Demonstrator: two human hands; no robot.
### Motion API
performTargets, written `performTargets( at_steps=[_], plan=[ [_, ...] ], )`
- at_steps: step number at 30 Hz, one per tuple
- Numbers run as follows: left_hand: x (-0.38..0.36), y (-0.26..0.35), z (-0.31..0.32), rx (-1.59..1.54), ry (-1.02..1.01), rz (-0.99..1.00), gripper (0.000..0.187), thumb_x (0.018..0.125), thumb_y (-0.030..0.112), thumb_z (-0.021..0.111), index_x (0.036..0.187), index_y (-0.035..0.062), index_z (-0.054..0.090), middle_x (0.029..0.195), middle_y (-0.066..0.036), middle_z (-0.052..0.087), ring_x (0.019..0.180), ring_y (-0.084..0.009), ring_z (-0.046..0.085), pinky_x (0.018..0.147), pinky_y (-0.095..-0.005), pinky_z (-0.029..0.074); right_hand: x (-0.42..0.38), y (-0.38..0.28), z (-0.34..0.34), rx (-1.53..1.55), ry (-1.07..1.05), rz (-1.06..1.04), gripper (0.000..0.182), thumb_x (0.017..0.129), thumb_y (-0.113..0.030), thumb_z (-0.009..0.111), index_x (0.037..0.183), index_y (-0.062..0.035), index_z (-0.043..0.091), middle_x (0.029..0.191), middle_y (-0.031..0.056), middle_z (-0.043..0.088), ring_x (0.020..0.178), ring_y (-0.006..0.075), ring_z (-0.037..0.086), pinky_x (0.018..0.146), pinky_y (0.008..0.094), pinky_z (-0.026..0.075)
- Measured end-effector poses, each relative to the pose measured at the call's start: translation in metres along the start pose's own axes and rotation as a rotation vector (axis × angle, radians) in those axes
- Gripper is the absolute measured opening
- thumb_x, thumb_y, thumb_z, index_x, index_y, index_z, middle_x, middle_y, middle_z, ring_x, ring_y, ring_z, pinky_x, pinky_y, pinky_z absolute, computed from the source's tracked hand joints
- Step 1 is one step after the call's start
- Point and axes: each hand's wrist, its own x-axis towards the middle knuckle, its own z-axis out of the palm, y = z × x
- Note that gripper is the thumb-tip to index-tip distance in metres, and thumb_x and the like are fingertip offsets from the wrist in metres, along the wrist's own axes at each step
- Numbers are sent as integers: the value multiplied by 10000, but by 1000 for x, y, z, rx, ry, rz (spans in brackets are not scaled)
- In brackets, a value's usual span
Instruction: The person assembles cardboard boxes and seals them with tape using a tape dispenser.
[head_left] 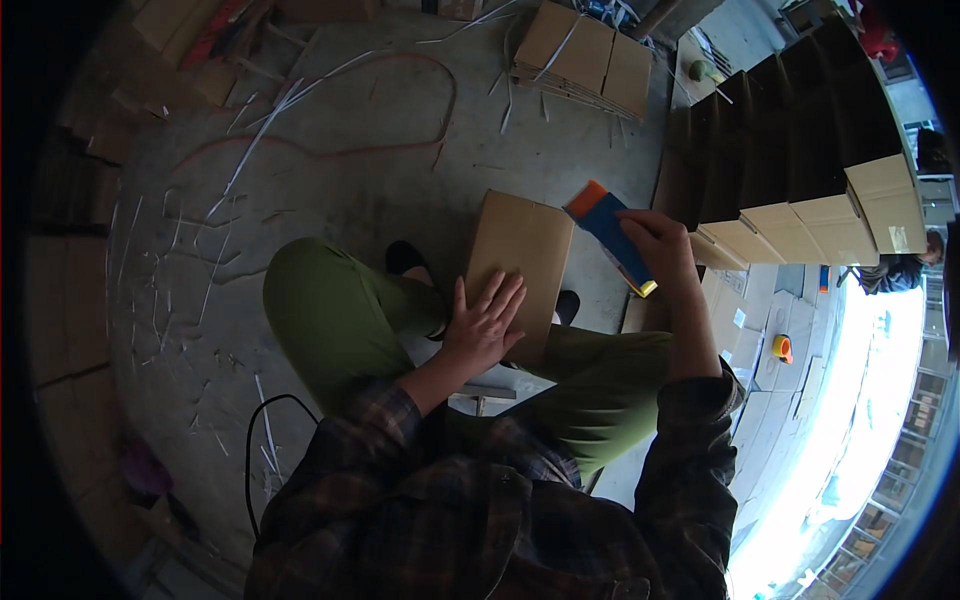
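- My left hand (pixel 484 325) lies open on the carton (pixel 522 232): probably stiff, best held by its edges.
- Right of the carton, my right hand (pixel 661 241) grips the blue-orange object (pixel 602 219).

Tan carton (pixel 540 235), tilted blue-orange object (pixel 606 226)

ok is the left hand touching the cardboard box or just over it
Touching. The head view shows the left hand laid on the upper face of the cardboard box, fingers spread, with no gap visible beneath.
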Motion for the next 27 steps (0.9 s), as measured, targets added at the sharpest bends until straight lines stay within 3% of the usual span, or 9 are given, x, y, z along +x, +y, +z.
performTargets(
  at_steps=[4, 12, 15, 17, 18, 20, 21, 23, 27],
  plan=[
    [3, -2, 0, 21, 15, 12, 724, 821, 408, 654, 1427, 107, 395, 1540, -18, 252, 1441, -214, 179, 1057, -692, 187, 15, -8, 39, 395, -231, -156, 321, 898, -151, 654, 1206, -63, 635, 951, 80, 677, 856, 102, 611, 806, 256, 502],
    [6, -3, -5, -36, -29, -8, 745, 801, 389, 683, 1428, 118, 387, 1549, -8, 214, 1440, -213, 174, 1051, -696, 188, 45, -9, 87, 339, -473, -144, 412, 867, -263, 713, 1186, -16, 628, 981, 82, 664, 918, 126, 590, 823, 290, 483],
    [7, -8, -13, -74, -61, -29, 649, 843, 363, 644, 1394, 98, 427, 1482, -24, 343, 1422, -220, 225, 1058, -685, 181, 49, -7, 91, 313, -499, -140, 403, 871, -254, 708, 1178, -5, 628, 991, 84, 666, 930, 135, 591, 846, 299, 478],
    [6, -17, -14, -203, 152, 13, 511, 885, 336, 616, 1314, 85, 498, 1297, -66, 532, 1277, -231, 457, 1023, -603, 340, 48, -9, 88, 270, -485, -90, 395, 874, -250, 705, 1172, -2, 630, 1003, 96, 667, 938, 147, 595, 856, 308, 482],
    [7, -23, -15, -205, 152, 5, 511, 885, 336, 616, 1314, 85, 498, 1297, -66, 532, 1277, -231, 457, 1023, -603, 340, 48, -9, 88, 269, -493, -90, 395, 874, -250, 705, 1172, -2, 630, 1003, 96, 667, 938, 147, 595, 856, 308, 482],
    [14, -37, -16, -1137, 288, -546, 394, 938, 350, 574, 1182, 40, 564, 1076, -102, 632, 1007, -218, 630, 885, -462, 505, 47, -8, 88, 241, -457, -119, 385, 874, -231, 705, 1176, -4, 630, 1003, 98, 671, 928, 151, 603, 863, 310, 484],
    [20, -47, -18, -1139, 286, -550, 394, 938, 350, 574, 1182, 40, 564, 1076, -102, 632, 1007, -218, 630, 885, -462, 505, 46, -8, 87, 240, -459, -115, 385, 874, -231, 705, 1176, -4, 630, 1003, 98, 671, 928, 151, 603, 863, 310, 484],
    [35, -67, -28, -1873, 481, -882, 414, 955, 406, 551, 1091, 17, 589, 967, -126, 648, 839, -197, 660, 729, -357, 561, 46, -10, 87, 286, -468, -50, 369, 877, -229, 701, 1172, -16, 639, 1001, 101, 677, 923, 158, 612, 867, 321, 490],
    [62, -76, -37, -2187, 318, -953, 382, 943, 399, 564, 1054, 35, 598, 967, -103, 652, 849, -182, 652, 750, -353, 550, 50, -14, 88, 297, -463, -125, 342, 857, -205, 718, 1142, -26, 660, 968, 84, 691, 903, 137, 619, 828, 287, 498]
  ],
)
